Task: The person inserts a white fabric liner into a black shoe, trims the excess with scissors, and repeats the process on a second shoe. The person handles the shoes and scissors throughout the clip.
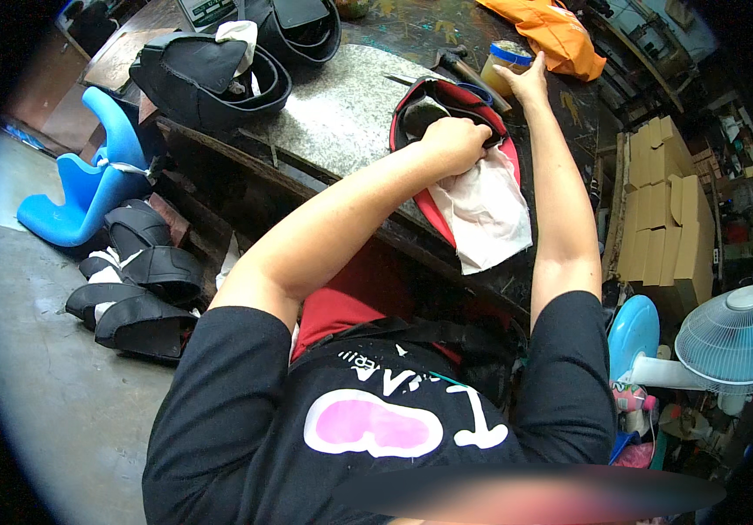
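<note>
My left hand (458, 145) is closed on the edge of a curved black piece with red trim (398, 122), which looks like a shoe upper or bag part. A white cloth (486, 210) hangs from it below my fingers, over the red edge. My left fingertips are partly hidden in its folds. Farther off to the right, my right hand (529, 86) grips the side of a yellowish jar (492, 77) with a blue rim, thumb and fingers spread around it. A hammer (472, 80) lies beside the jar, partly behind the black piece.
Black formed pieces (188, 83) stand stacked at the bench's far left, and more black pieces (149, 280) lie near the floor. A blue curved object (87, 192) is at left. An orange bag (560, 39), cardboard boxes (669, 219) and a fan (726, 332) are at right.
</note>
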{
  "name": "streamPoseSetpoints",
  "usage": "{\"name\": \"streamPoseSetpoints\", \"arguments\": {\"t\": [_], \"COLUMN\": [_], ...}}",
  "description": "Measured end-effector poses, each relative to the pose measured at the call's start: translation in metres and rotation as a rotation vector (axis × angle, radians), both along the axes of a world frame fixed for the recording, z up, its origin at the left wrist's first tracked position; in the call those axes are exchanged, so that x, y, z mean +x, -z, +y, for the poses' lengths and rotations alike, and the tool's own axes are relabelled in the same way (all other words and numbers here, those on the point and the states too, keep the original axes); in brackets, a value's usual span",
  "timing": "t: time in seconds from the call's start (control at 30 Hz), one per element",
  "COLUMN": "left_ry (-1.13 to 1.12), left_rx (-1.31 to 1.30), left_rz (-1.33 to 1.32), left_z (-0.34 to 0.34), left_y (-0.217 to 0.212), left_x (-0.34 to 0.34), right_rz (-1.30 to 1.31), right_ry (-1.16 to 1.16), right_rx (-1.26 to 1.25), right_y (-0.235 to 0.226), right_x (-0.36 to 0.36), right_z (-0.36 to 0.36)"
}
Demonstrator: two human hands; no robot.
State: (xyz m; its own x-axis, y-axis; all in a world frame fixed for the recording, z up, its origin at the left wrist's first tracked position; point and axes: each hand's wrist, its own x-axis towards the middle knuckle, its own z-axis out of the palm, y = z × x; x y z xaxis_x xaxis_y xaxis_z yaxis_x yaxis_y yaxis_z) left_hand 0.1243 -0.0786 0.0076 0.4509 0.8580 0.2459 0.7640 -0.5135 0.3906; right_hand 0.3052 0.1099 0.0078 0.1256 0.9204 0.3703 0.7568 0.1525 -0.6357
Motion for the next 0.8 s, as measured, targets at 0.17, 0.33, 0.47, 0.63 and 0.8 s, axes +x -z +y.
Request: {"name": "streamPoseSetpoints", "arguments": {"t": [0.17, 0.33, 0.47, 0.63, 0.8], "left_ry": [-0.018, -0.019, 0.021, 0.046, 0.293], "left_rx": [-0.016, -0.04, -0.007, 0.041, 0.633], "left_rz": [-0.018, 0.015, -0.016, 0.056, -0.129], "left_z": [-0.002, 0.002, 0.003, -0.014, -0.034], "left_y": [0.001, 0.005, 0.007, -0.017, -0.052], "left_x": [0.0, 0.002, 0.001, 0.003, 0.035], "right_rz": [-0.11, -0.155, -0.022, 0.137, 0.368], "right_ry": [0.035, 0.062, -0.014, -0.148, -0.196], "right_rx": [0.121, 0.32, 0.194, 0.049, 0.071], "right_y": [0.021, 0.017, 0.003, -0.001, 0.005], "right_x": [0.009, 0.056, 0.096, 0.1, 0.08], "right_z": [0.021, -0.023, -0.13, -0.266, -0.3]}}
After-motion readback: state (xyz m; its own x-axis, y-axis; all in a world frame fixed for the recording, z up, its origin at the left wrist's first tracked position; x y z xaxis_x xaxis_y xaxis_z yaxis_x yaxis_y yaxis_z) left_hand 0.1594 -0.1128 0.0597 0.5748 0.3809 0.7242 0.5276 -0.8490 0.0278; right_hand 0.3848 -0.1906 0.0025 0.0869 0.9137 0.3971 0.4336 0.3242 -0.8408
